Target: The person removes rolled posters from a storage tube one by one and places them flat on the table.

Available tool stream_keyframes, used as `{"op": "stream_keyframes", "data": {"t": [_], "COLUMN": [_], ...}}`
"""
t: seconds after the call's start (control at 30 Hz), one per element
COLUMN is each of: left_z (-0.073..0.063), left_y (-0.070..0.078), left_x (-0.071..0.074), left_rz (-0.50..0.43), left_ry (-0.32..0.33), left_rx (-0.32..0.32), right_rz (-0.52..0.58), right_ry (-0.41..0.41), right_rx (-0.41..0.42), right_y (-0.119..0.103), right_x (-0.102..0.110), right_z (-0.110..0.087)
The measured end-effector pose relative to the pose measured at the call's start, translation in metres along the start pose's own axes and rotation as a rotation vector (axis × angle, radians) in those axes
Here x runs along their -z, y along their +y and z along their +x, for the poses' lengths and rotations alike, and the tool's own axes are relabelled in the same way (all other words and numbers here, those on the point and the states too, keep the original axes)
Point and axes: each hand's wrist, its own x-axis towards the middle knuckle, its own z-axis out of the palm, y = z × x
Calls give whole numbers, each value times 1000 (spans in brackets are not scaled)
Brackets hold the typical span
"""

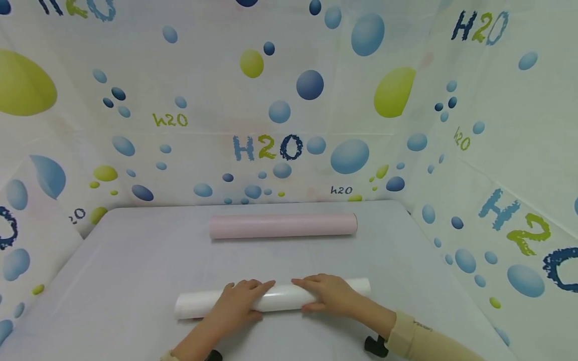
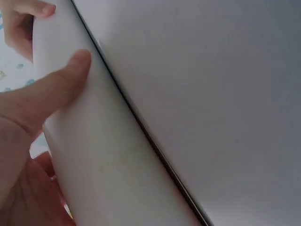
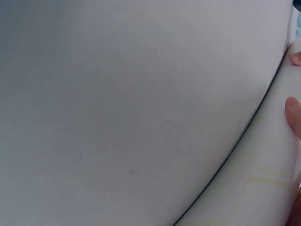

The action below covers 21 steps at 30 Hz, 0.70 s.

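A glossy white roll, perhaps rolled sheet material, lies crosswise near the front of the white table. My left hand grips it left of its middle, fingers over the far side and thumb on the near side. My right hand holds the roll in the same way toward its right end. In the left wrist view my left thumb lies along the white surface, with the other hand's fingertips farther up. The right wrist view catches only a thumb and part of the roll at its right edge.
A pale pink roll lies parallel, toward the back of the table. Curtains printed with blue and green spots and H2O lettering hang behind and at both sides. A black wrist fitting shows below the right sleeve.
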Motion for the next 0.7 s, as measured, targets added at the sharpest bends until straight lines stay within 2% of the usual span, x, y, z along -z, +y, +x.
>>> {"op": "stream_keyframes", "data": {"t": [0.17,0.47,0.57,0.7], "left_z": [-7,-23,-28,-30], "left_y": [-15,-42,-48,-49], "left_x": [3,14,16,17], "left_rz": [-49,-70,-115,-155], "left_ry": [16,19,27,28], "left_rx": [-29,43,43,29], "right_rz": [-1,16,19,29], "right_ry": [3,-20,1,66], "right_rx": [-7,-55,-33,44], "right_y": [5,18,23,27], "right_x": [2,5,5,3], "right_z": [-5,-18,-21,-24]}}
